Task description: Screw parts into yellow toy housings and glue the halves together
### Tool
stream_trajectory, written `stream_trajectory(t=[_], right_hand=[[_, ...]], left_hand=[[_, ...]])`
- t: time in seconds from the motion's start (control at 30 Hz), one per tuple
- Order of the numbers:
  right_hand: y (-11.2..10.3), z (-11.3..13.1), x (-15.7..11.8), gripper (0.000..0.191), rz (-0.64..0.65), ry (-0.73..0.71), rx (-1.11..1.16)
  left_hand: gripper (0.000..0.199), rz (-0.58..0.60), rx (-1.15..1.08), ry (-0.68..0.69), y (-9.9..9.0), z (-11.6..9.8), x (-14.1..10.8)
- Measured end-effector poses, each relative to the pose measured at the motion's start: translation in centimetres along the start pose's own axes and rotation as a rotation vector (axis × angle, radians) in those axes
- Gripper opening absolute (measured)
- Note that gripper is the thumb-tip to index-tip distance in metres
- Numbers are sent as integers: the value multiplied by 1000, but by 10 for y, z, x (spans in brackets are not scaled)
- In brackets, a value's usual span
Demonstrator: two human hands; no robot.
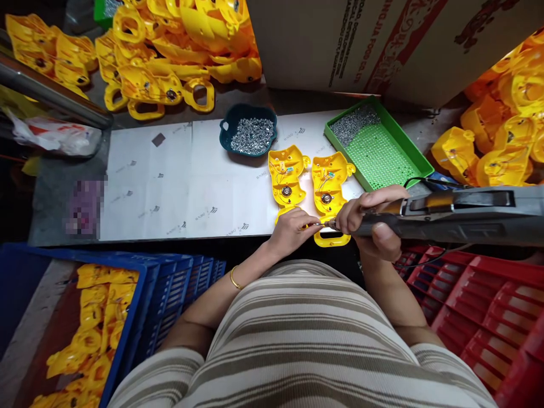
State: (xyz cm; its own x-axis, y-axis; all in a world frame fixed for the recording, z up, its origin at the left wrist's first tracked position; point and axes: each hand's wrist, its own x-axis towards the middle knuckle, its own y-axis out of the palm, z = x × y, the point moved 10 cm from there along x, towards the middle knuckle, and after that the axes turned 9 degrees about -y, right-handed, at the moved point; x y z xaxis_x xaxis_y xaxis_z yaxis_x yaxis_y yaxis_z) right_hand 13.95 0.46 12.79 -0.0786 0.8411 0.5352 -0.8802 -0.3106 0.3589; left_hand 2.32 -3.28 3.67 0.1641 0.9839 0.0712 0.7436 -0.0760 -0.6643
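My right hand (374,221) is wrapped round a grey and black electric screwdriver (467,215), which lies level with its bit pointing left. At the bit's tip, my left hand (291,231) is closed in a pinch; whatever is between its fingertips is too small to make out. Just beyond the hands lie two yellow plastic shell halves, open side up: the left shell (283,170) and the right shell (329,175). Each holds thin wires, a small green board and a round metal-rimmed part. My left hand partly covers the left shell's handle.
A dark teal bowl (249,136) of small screws and a green tray (378,144) with metal pieces stand on the white-covered table (191,187). Yellow shells (182,51) are piled behind, beside a carton (361,45). Blue crates (170,300) and red crates (480,306) flank me.
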Motion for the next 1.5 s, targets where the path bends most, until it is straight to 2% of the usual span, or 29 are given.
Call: stream_trajectory(t=[0.13, 0.27, 0.6, 0.7, 0.8, 0.9, 1.0, 1.13, 1.33, 1.5], right_hand=[[1, -1, 0, 17, -6, -7, 26], [2, -5, 0, 22, 0, -4, 39], [7, -7, 1, 25, 77, 21, 39], [-1, -4, 3, 26, 64, 14, -31], [-20, -4, 9, 29, -35, -16, -146], [-31, -6, 17, 28, -91, -96, -175], [-32, -18, 21, 27, -71, -123, -163], [-31, -38, 20, 28, -25, -94, -176], [-32, -63, 12, 31, 34, -4, -192], [-29, -65, 14, 28, 39, -28, -150]], left_hand=[[10, 33, -14, -19, 3, 2, 1], [11, 46, 7, -6, 4, 1, 2], [16, 107, 41, 13, 9, -3, 4], [32, -3, 95, 2, -2, -2, 3], [33, -140, 252, 35, -11, -8, -3], [32, -109, 363, 139, 2, -24, -11], [46, 34, 434, 197, 26, -32, -17], [61, 178, 505, 204, 49, -30, -20], [63, 234, 522, 195, 62, -21, -21], [53, 225, 510, 201, 64, -21, -20]])
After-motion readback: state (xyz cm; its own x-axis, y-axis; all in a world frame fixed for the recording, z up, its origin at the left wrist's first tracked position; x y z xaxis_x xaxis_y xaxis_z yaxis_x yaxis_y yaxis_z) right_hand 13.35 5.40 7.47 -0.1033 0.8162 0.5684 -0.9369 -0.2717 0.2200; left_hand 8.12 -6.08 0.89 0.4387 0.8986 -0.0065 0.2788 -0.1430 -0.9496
